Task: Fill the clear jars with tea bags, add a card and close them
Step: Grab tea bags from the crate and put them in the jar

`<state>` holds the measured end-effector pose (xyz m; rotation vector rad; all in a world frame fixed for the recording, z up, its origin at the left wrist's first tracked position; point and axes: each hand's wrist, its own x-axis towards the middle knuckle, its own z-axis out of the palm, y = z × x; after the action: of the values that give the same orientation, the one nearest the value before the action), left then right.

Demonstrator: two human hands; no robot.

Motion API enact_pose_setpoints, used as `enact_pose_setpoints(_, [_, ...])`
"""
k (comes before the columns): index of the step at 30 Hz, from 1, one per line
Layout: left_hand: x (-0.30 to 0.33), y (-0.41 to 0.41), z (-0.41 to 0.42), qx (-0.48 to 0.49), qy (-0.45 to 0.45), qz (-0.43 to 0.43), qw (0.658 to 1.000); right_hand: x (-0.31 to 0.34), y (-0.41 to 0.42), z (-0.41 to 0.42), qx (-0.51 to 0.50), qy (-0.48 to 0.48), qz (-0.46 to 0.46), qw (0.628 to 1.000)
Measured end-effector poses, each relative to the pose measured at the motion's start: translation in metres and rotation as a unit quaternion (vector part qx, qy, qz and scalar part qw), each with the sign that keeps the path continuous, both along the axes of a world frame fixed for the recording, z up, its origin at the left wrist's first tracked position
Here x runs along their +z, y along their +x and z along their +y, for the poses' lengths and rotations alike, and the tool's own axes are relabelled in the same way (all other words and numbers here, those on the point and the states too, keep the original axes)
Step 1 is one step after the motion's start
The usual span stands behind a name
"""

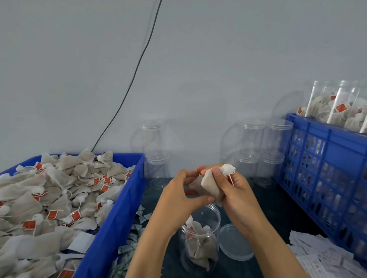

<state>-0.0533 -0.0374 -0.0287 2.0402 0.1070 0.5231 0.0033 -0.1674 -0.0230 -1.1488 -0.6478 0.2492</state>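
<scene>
- Tea bags (211, 185), a small bunch of beige pouches with a red tag, sit just right of centre frame, gripped in the right hand (235, 191), whose fingers and thumb curl round them.
- The left hand (181, 194) touches the same bunch, fingers curled and pinching at its top and lower edge.
- Directly below the hands, an open clear jar (200, 241) stands partly filled with tea bags; its clear lid (235, 242) lies just to its right.
- Left of frame, a blue bin (110, 225) holds a heap of loose tea bags; the print on their red tags is too small to read.
- Lower right, a pile of white cards (321, 257), print illegible.
- Right edge, a blue crate (330, 172) holds filled jars.
- Empty jars (262, 142) stand stacked at the wall.
</scene>
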Motion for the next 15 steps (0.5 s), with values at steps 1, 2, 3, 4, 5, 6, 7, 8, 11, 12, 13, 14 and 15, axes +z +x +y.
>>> enact_pose_setpoints(1, [-0.001, 0.001, 0.0, 0.01, 0.007, -0.01, 1.0, 0.0, -0.002, 0.002, 0.016, 0.01, 0.01, 1.0])
enact_pose_setpoints(2, [-0.002, 0.001, 0.0, 0.028, 0.029, -0.02, 0.999, -0.001, -0.003, 0.004, 0.027, 0.013, 0.015, 0.999])
enact_pose_setpoints(3, [-0.002, 0.0, 0.0, 0.047, 0.056, -0.026, 0.997, -0.001, -0.004, 0.005, 0.035, 0.01, 0.017, 0.999])
enact_pose_setpoints(4, [-0.001, 0.0, 0.001, 0.063, 0.083, -0.025, 0.994, -0.001, -0.004, 0.006, 0.039, 0.009, 0.019, 0.999])
enact_pose_setpoints(5, [0.0, -0.002, 0.002, 0.073, 0.109, -0.016, 0.991, -0.001, -0.003, 0.005, 0.044, 0.011, 0.024, 0.999])
enact_pose_setpoints(6, [0.002, -0.004, 0.002, 0.081, 0.138, 0.001, 0.987, 0.0, -0.002, 0.004, 0.048, 0.021, 0.031, 0.998])
enact_pose_setpoints(7, [0.004, -0.006, 0.002, 0.088, 0.17, 0.021, 0.981, 0.001, -0.001, 0.002, 0.047, 0.033, 0.035, 0.998])
enact_pose_setpoints(8, [0.005, -0.008, 0.002, 0.093, 0.204, 0.04, 0.974, 0.002, 0.001, 0.0, 0.037, 0.038, 0.033, 0.998])
enact_pose_setpoints(11, [0.005, -0.009, -0.001, 0.105, 0.303, 0.092, 0.943, 0.003, 0.007, -0.007, -0.029, 0.002, -0.004, 1.0])
enact_pose_setpoints(12, [0.004, -0.009, -0.003, 0.107, 0.323, 0.113, 0.934, 0.003, 0.008, -0.01, -0.052, -0.02, -0.017, 0.998])
enact_pose_setpoints(13, [0.003, -0.009, -0.004, 0.109, 0.33, 0.127, 0.929, 0.003, 0.009, -0.012, -0.076, -0.044, -0.03, 0.996])
enact_pose_setpoints(14, [0.002, -0.008, -0.005, 0.114, 0.327, 0.129, 0.929, 0.003, 0.011, -0.013, -0.101, -0.071, -0.043, 0.991])
enact_pose_setpoints(15, [0.001, -0.007, -0.004, 0.121, 0.322, 0.118, 0.931, 0.002, 0.012, -0.014, -0.126, -0.097, -0.057, 0.986])
